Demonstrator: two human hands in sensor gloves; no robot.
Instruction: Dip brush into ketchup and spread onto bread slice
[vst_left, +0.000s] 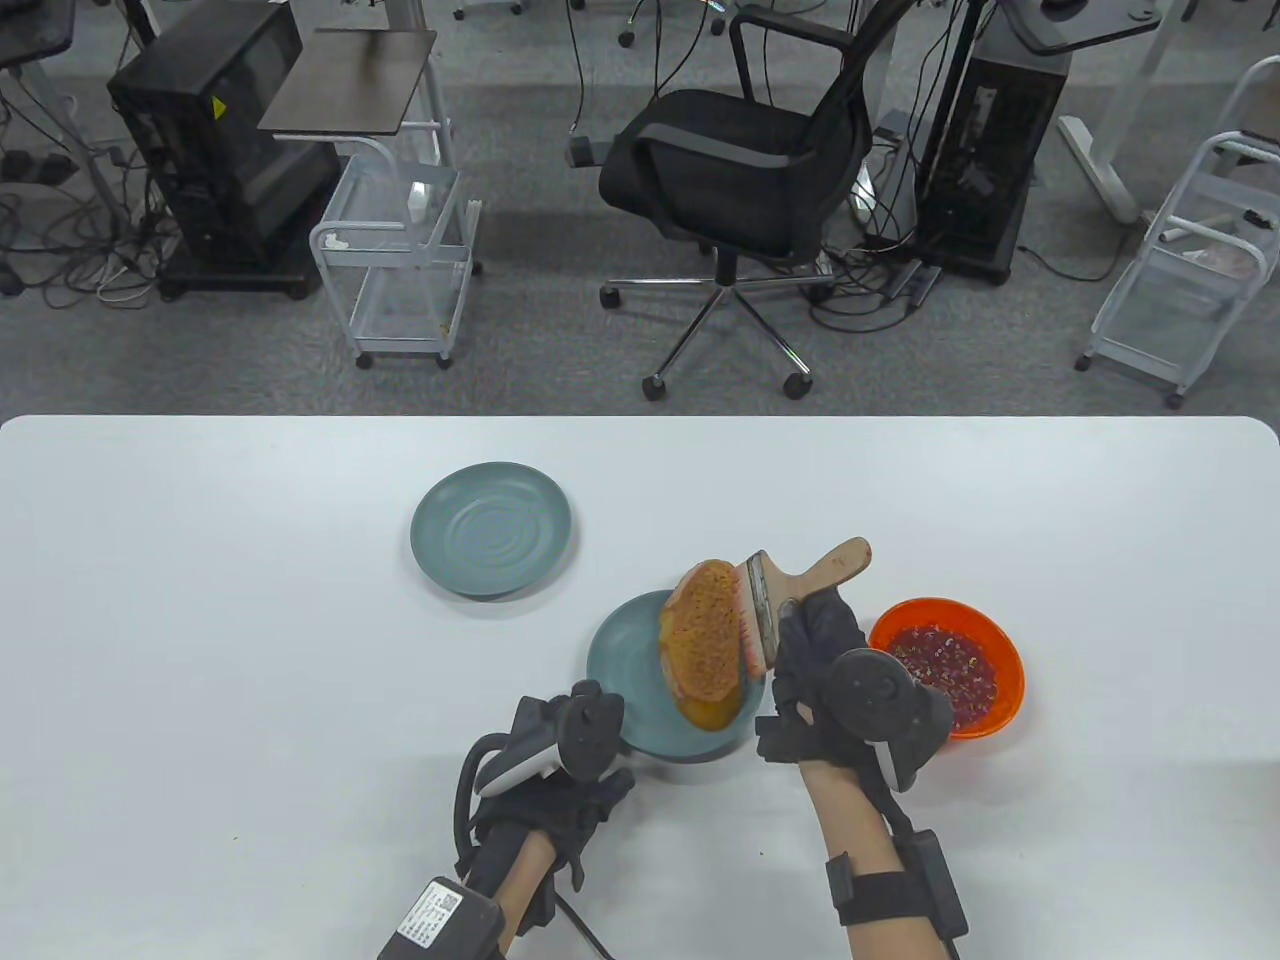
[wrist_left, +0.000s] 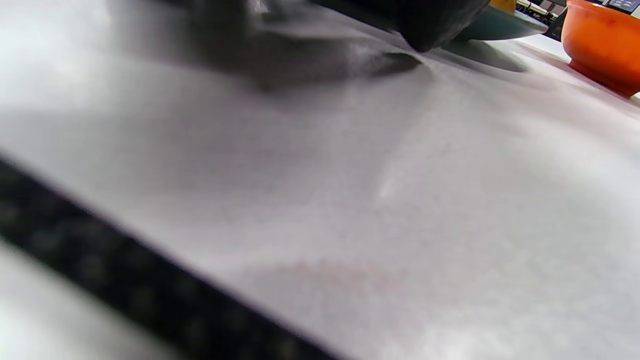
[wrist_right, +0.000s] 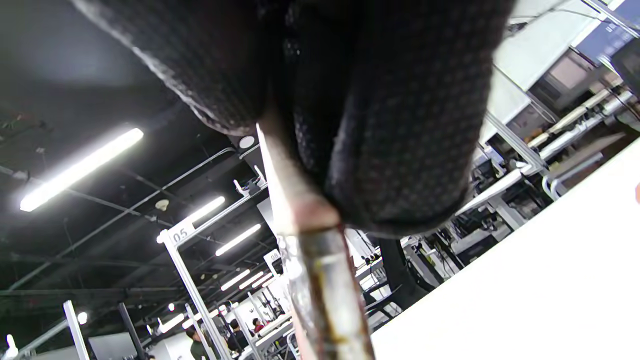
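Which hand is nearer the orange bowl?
The right hand: it holds the brush just left of the orange bowl, nearly beside its rim. The left hand rests on the table beyond the near plate, farther off.

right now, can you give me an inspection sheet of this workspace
surface: white table, bare around the dishes.
job's things: bread slice tilted up over a teal plate; brush bristles against the bread; orange bowl of red sauce to the right.
clutter: second teal plate, standing apart, nothing on it.
grippers: right hand grips the brush handle; left hand rests near the plate's edge, its fingers hidden.
cables: glove leads along both forearms; tangled cords on the floor beyond.
surroundings: office chair, two wire carts, computer towers.
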